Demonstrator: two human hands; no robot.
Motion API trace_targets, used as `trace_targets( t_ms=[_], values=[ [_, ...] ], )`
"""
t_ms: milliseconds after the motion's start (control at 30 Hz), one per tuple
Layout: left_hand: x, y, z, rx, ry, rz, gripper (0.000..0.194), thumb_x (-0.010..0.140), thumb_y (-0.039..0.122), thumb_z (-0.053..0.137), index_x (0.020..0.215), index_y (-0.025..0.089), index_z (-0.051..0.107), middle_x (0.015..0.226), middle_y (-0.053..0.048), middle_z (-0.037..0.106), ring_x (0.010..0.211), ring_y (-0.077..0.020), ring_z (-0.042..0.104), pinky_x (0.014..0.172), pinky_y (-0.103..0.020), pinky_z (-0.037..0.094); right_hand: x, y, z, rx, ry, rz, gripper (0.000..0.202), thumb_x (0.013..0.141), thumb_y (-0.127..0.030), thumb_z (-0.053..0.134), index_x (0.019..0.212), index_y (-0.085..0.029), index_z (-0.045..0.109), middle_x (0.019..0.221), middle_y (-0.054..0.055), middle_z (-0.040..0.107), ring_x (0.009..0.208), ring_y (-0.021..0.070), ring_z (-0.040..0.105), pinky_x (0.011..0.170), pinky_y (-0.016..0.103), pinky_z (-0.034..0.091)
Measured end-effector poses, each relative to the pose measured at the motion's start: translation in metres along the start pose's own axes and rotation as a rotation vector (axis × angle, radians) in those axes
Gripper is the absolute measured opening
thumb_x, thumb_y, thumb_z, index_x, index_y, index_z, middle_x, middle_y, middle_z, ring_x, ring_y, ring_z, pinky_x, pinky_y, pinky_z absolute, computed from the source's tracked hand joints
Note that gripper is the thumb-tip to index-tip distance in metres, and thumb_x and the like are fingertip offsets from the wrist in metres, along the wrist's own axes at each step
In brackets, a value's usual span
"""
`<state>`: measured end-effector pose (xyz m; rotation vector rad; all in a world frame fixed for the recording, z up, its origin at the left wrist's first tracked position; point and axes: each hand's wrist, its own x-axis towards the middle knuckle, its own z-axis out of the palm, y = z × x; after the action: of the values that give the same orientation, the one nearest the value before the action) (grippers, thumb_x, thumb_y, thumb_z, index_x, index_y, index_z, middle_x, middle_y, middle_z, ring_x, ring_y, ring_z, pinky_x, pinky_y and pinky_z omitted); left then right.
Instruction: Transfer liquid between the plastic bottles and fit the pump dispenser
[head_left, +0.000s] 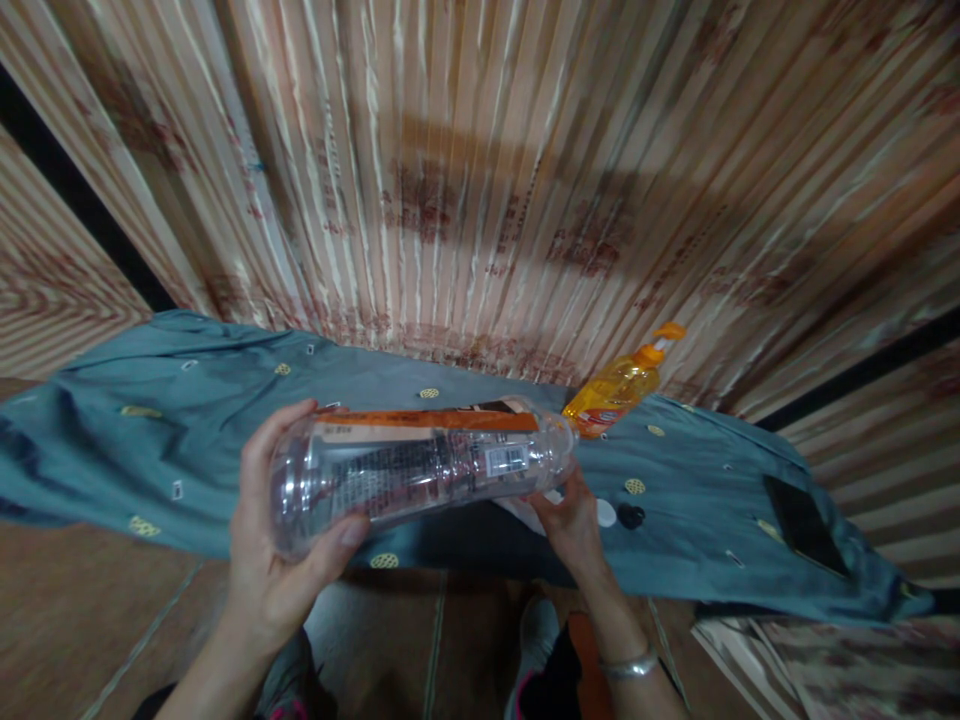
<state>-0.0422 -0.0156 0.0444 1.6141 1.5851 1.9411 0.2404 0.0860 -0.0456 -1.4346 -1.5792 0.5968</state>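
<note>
Silver bracelet point(631, 667), grey shoes, pink trim.
The smooth, shiny metal band circles the wrist above the right hand point(568, 522), at five o'clock; the left shoe point(287, 668), near seven o'clock, and the right shoe point(538, 632), between five and six, are greyish with bright pink edging, and a dark trouser leg point(553, 684) shows beside the right one.

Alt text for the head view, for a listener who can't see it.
Left hand grips the base of a clear plastic bottle lying sideways; right hand is at its neck. Behind, an orange pump bottle stands on teal cloth.
</note>
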Motion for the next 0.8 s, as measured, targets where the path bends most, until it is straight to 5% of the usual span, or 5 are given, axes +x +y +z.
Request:
trace_targets(
  t_ms=[800],
  values=[
    [0.0013, 0.0012, -0.0002, 0.03, -0.005, -0.012, 0.082, 0.067, 0.053, 0.078, 0.142, 0.03, 0.054, 0.122, -0.006, 0.066, 0.107, -0.0284, 0.065, 0.09, -0.041, 0.051, -0.0003, -0.0001, 0.0007, 0.016, 0.009, -0.007, 0.048, 0.076, -0.044, 0.069, 0.117, -0.019, 0.064, 0.101, 0.012, 0.08, 0.09, 0.0322, 0.076, 0.076, 0.041, 0.059]
  ],
)
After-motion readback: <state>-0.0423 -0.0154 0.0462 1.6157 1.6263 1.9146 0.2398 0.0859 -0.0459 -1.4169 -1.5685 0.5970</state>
